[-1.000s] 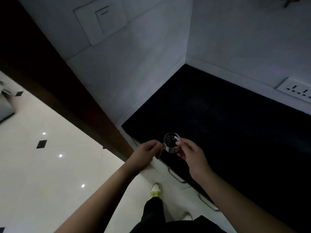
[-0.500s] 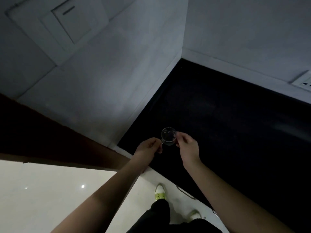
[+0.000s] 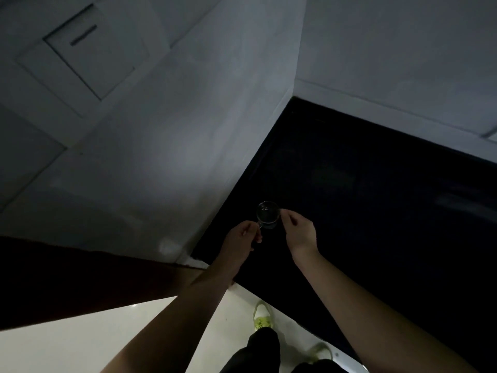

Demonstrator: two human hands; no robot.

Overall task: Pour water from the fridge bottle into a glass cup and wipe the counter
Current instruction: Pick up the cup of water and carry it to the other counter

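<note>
A small clear glass cup [image 3: 267, 217] with a handle is over the near left part of the black counter [image 3: 376, 224]; whether it stands on the surface or hovers just above it I cannot tell in the dim light. My left hand [image 3: 242, 242] pinches the handle on the cup's left side. My right hand [image 3: 297, 232] pinches the rim on its right side with thumb and forefinger. No bottle is in view.
White tiled walls meet in a corner [image 3: 294, 87] behind the counter. A wall panel [image 3: 83, 52] is at the upper left. A dark wooden strip [image 3: 80, 281] runs left of the counter. My feet in light shoes [image 3: 263, 317] stand on the pale floor [image 3: 67, 345].
Both hands have carried the cup farther in over the counter, away from its front edge. My view has turned toward the wall corner.
</note>
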